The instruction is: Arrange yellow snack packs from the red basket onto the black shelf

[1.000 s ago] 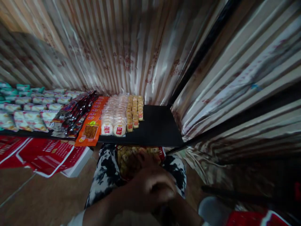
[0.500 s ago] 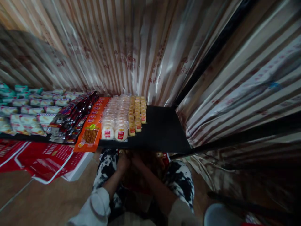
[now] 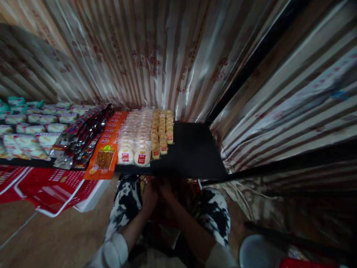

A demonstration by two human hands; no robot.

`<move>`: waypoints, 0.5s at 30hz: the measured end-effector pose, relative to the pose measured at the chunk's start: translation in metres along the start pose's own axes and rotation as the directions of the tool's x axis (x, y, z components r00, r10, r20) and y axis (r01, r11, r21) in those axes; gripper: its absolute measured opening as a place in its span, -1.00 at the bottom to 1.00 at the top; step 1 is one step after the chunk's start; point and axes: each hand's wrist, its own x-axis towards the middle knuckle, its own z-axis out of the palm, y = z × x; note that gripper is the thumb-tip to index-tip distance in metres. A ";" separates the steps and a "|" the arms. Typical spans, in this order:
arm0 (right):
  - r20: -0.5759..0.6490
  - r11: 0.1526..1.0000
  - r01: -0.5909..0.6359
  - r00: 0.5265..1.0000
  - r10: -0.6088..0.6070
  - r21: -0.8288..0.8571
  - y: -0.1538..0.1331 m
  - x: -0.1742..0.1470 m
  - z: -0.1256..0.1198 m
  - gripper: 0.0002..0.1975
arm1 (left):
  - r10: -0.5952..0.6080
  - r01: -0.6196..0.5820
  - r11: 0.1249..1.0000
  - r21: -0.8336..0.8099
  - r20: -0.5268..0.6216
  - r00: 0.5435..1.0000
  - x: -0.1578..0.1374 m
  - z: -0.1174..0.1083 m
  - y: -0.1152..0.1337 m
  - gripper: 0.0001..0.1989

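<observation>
Both of my hands are low between my knees, just under the front edge of the black shelf (image 3: 195,156). My left hand (image 3: 150,192) and my right hand (image 3: 166,190) are close together. Their fingers are lost in shadow, so I cannot tell whether they hold anything. Around them are dim small wrapped packets (image 3: 143,182), with a red and white edge (image 3: 199,185) by my right knee. On the shelf above stand rows of clear-wrapped round white crackers (image 3: 141,155) and, to their right, shorter rows of small golden wrapped snacks (image 3: 163,147).
Left along the shelf lie an orange snack packet (image 3: 104,160), dark shiny packets (image 3: 80,139) and several white packets (image 3: 26,145). Red baskets (image 3: 58,190) stand below. Striped plastic sheeting (image 3: 167,56) hangs behind; a pale bucket (image 3: 256,251) is at lower right.
The view has shifted slightly, so the shelf goods appear a little further left. My hands have come slightly further out from beneath the shelf edge and remain close together.
</observation>
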 end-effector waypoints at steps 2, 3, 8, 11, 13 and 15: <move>0.026 0.998 -0.025 0.999 0.023 0.054 -0.001 -0.006 -0.008 -0.72 | 0.043 -0.043 0.998 -0.037 0.003 0.999 -0.008 0.003 -0.006 -0.54; 0.047 0.996 -0.028 0.999 0.024 0.087 -0.002 -0.009 -0.013 -0.72 | 0.061 -0.061 0.997 -0.047 0.005 0.998 -0.012 0.005 -0.009 -0.55; 0.060 0.986 -0.038 0.998 0.028 0.163 0.000 -0.026 -0.038 -0.74 | 0.117 -0.116 0.991 -0.073 0.004 0.993 -0.024 0.006 -0.020 -0.72; 0.083 0.969 -0.066 0.995 0.047 0.238 0.000 -0.036 -0.050 -0.69 | 0.093 -0.096 0.993 -0.071 -0.043 0.995 -0.027 0.004 -0.021 -0.88; 0.116 0.947 -0.075 0.992 0.040 0.313 -0.002 -0.043 -0.058 -0.65 | 0.052 -0.058 0.992 -0.109 -0.055 0.997 -0.029 0.001 -0.019 -0.90; 0.122 0.933 -0.063 0.992 0.020 0.355 -0.006 -0.050 -0.064 -0.61 | 0.020 -0.026 0.989 -0.146 -0.041 0.999 -0.030 -0.001 -0.015 -0.82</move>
